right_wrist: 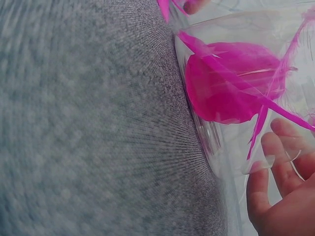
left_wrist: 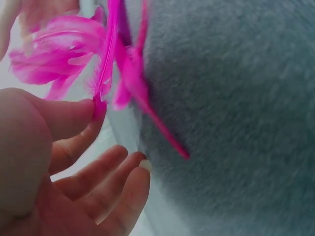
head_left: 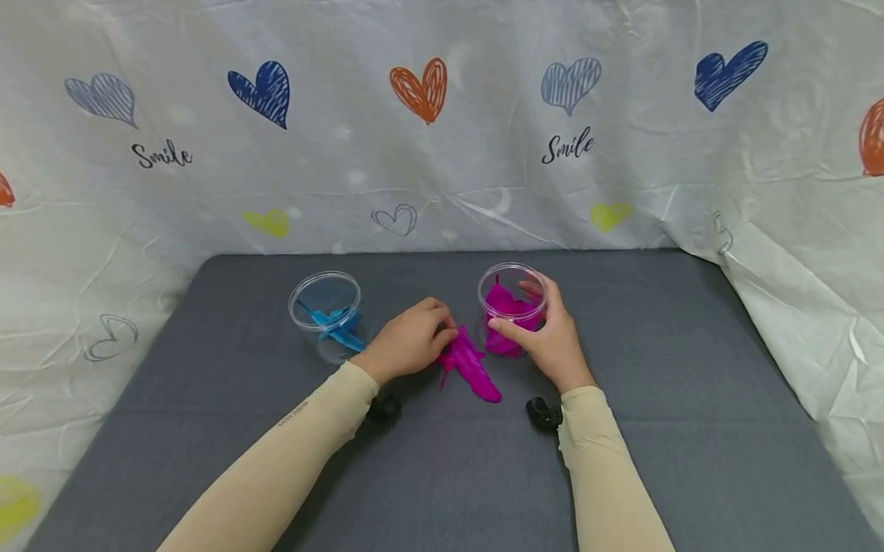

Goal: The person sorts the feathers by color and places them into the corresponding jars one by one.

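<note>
Between thumb and forefinger, my left hand [head_left: 411, 339] pinches a magenta feather [left_wrist: 105, 69] by its end, as the left wrist view shows. Its other fingers are bent loosely away from the feather. Just beside and below it, more magenta feathers [head_left: 474, 374] lie on the cloth, one with its dark pink quill [left_wrist: 169, 135] pointing out. My right hand [head_left: 561, 342] grips the side of a clear round jar [head_left: 511, 316], thumb at the front and fingers behind. Inside that upright jar, magenta feathers [right_wrist: 236, 81] press against the wall.
To the left of my left hand stands a second clear jar [head_left: 327, 274] with blue feathers [head_left: 340, 327] in it. Grey cloth [head_left: 461, 485] covers the table. A white curtain [head_left: 477, 178] printed with hearts hangs behind and at the sides. Black wrist devices [head_left: 543, 415] sit under both wrists.
</note>
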A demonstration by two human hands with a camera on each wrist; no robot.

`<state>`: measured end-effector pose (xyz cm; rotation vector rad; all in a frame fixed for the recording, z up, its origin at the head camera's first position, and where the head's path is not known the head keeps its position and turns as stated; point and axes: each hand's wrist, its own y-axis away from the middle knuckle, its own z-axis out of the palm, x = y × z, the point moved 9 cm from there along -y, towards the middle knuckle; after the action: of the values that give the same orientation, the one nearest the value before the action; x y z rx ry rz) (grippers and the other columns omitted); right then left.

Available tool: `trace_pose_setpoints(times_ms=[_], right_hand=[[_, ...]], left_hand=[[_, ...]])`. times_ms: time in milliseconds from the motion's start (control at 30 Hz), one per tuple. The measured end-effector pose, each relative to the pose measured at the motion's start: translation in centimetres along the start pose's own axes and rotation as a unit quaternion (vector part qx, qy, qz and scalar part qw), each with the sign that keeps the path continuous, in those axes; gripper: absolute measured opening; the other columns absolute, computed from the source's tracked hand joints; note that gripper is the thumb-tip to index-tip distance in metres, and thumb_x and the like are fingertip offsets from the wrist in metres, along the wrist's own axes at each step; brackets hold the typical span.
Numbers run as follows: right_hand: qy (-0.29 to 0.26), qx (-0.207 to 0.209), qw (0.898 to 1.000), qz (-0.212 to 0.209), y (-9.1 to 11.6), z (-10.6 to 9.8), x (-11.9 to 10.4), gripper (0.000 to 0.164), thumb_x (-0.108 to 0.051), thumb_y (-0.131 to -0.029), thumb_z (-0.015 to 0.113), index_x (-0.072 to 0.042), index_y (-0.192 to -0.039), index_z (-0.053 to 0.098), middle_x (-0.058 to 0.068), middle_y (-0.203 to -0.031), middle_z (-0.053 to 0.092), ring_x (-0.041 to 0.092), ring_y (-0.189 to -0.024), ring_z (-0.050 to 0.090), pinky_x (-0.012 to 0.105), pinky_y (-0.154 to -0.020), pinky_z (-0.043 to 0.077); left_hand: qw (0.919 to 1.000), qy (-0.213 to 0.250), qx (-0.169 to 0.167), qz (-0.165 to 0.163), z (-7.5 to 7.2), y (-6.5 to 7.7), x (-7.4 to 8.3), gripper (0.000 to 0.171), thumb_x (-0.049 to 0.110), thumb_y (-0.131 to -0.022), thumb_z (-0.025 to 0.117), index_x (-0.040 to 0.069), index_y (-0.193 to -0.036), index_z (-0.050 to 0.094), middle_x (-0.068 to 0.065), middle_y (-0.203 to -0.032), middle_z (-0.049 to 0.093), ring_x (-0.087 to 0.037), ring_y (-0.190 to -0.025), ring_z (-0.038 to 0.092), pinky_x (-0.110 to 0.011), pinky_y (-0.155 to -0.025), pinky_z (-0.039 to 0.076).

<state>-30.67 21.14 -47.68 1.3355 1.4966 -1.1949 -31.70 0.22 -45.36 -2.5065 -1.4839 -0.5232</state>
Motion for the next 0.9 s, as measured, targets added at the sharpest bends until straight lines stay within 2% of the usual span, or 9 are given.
trace_pose_setpoints(times_ms=[133,300,500,633,767,900], right_hand=[[-0.001,-0.001,1.000,-0.004,-0.1,0.0,-0.1,0.097,-0.048,-0.086,0.091,-0.028,-0.164,0.037,0.004,-0.164,0.053,0.029,-0.153,0.050,0.056,-0.124,0.046],[-0.006,-0.002,1.000,-0.002,0.0,0.0,0.0,0.097,-0.046,-0.087,0.091,-0.024,-0.164,0.036,0.004,-0.164,0.053,0.027,-0.153,0.049,0.056,-0.125,0.045],[-0.004,0.003,1.000,-0.004,0.1,-0.1,0.0,0.097,-0.046,-0.086,0.091,-0.025,-0.164,0.037,0.002,-0.163,0.053,0.025,-0.152,0.050,0.056,-0.124,0.046],[-0.003,0.001,1.000,-0.004,0.1,0.0,0.1,0.099,-0.048,-0.085,0.091,-0.025,-0.164,0.036,0.002,-0.164,0.053,0.026,-0.152,0.050,0.055,-0.123,0.047],[-0.002,-0.001,1.000,-0.007,0.1,0.2,0.1,0.099,-0.047,-0.085,0.091,-0.026,-0.165,0.036,0.002,-0.164,0.053,0.028,-0.152,0.051,0.055,-0.121,0.049],[0.002,-0.010,1.000,-0.013,0.0,0.1,0.0,0.096,-0.042,-0.088,0.090,-0.029,-0.165,0.034,0.005,-0.165,0.051,0.027,-0.154,0.049,0.055,-0.122,0.048]], left_hand=[[0.9992,0.034,0.005,0.023,-1.1,0.0,0.0,0.021,0.027,-0.111,0.063,0.010,-0.114,0.074,-0.013,-0.135,0.066,-0.027,-0.115,0.067,-0.045,-0.102,0.062],[0.9984,0.050,0.013,0.023,-2.8,0.1,0.2,0.020,0.028,-0.112,0.061,0.013,-0.114,0.072,-0.011,-0.138,0.065,-0.026,-0.115,0.069,-0.047,-0.101,0.061],[0.9974,0.061,0.029,0.026,-4.8,0.5,1.1,0.016,0.027,-0.110,0.064,0.014,-0.113,0.072,-0.011,-0.143,0.064,-0.028,-0.122,0.070,-0.050,-0.105,0.061],[0.9954,0.080,0.035,0.040,-6.0,0.8,1.4,0.015,0.027,-0.111,0.062,0.015,-0.112,0.071,-0.009,-0.146,0.063,-0.025,-0.121,0.070,-0.048,-0.103,0.061],[0.9923,0.099,0.050,0.054,-8.3,0.9,1.8,0.017,0.030,-0.112,0.059,0.017,-0.112,0.071,-0.006,-0.149,0.062,-0.023,-0.120,0.069,-0.046,-0.099,0.061],[0.9886,0.104,0.089,0.064,-11.0,0.6,2.7,0.019,0.031,-0.113,0.058,0.016,-0.114,0.070,-0.005,-0.146,0.064,-0.023,-0.118,0.068,-0.045,-0.096,0.059]])
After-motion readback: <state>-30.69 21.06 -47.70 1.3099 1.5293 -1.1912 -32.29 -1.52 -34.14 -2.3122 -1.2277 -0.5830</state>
